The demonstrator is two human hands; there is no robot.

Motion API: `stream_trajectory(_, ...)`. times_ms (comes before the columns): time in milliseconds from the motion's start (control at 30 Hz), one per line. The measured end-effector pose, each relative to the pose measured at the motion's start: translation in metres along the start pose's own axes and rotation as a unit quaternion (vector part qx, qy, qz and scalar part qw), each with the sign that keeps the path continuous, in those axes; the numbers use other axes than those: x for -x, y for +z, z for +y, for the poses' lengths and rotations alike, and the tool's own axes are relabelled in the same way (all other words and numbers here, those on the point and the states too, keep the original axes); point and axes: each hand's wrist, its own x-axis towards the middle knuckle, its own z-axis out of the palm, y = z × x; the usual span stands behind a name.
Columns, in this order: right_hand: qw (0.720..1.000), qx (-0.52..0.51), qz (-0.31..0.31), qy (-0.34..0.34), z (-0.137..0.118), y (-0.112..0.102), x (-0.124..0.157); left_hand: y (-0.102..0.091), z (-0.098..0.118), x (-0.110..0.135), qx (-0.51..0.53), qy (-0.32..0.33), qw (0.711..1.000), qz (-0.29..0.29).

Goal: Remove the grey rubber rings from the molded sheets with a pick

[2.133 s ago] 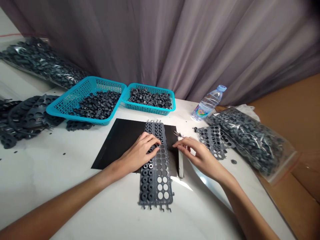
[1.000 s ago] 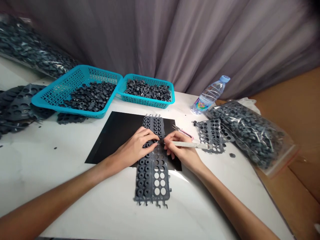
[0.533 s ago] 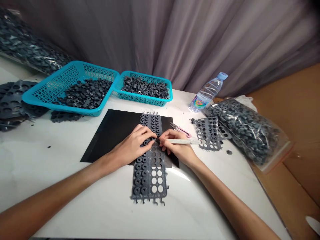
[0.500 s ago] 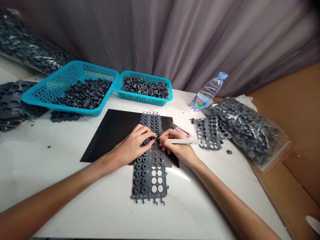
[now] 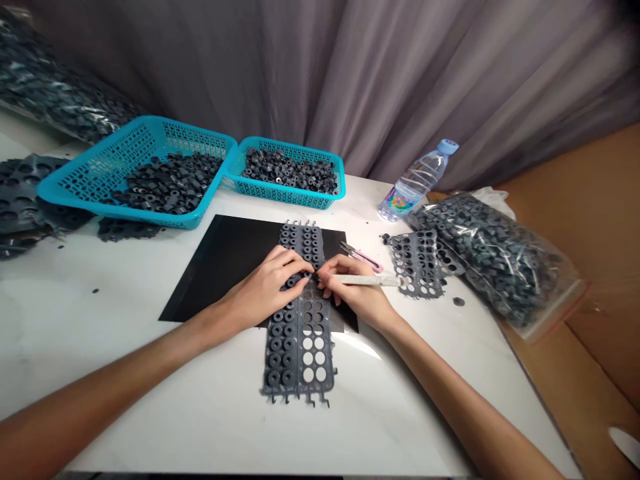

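Observation:
A dark grey rubber sheet (image 5: pixel 301 313) lies lengthwise before me, with thick rings in its left columns and open round holes in the lower right part. My left hand (image 5: pixel 273 280) rests across its middle, thumb and forefinger closed around a small rubber ring (image 5: pixel 307 274) at the sheet. From the other side my right hand (image 5: pixel 353 287) meets it, fingers pinched round a slim white pen-like tool (image 5: pixel 373 281). The tool's tip is hidden at the fingertips. Beneath the sheet is a black mat (image 5: pixel 200 267).
Two blue baskets (image 5: pixel 200 217) (image 5: pixel 300 198) hold loose rubber rings at the back. Pink-handled snips (image 5: pixel 367 259), another holed sheet (image 5: pixel 417 263), a water bottle (image 5: pixel 415 180) and a filled plastic bag (image 5: pixel 500 260) are on the right. More holed sheets (image 5: pixel 25 193) lie left.
The view has shifted very slightly. Both hands stay at the same place on the sheet, with no clear movement of the ring or the tool.

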Motion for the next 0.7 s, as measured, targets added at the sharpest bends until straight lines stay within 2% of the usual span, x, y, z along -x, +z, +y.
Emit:
stream_trajectory(267,1.000,0.026,-0.011,-0.010,0.0022,-0.0009,0.0018,0.0006,-0.0002,0.0000,0.007,0.005,1.000,0.005)
stream_trajectory(700,0.997,0.072,0.003,-0.029,0.0008,0.0039,0.0030,0.0009,-0.0004,-0.0015,-0.004,0.009,1.000,0.014)
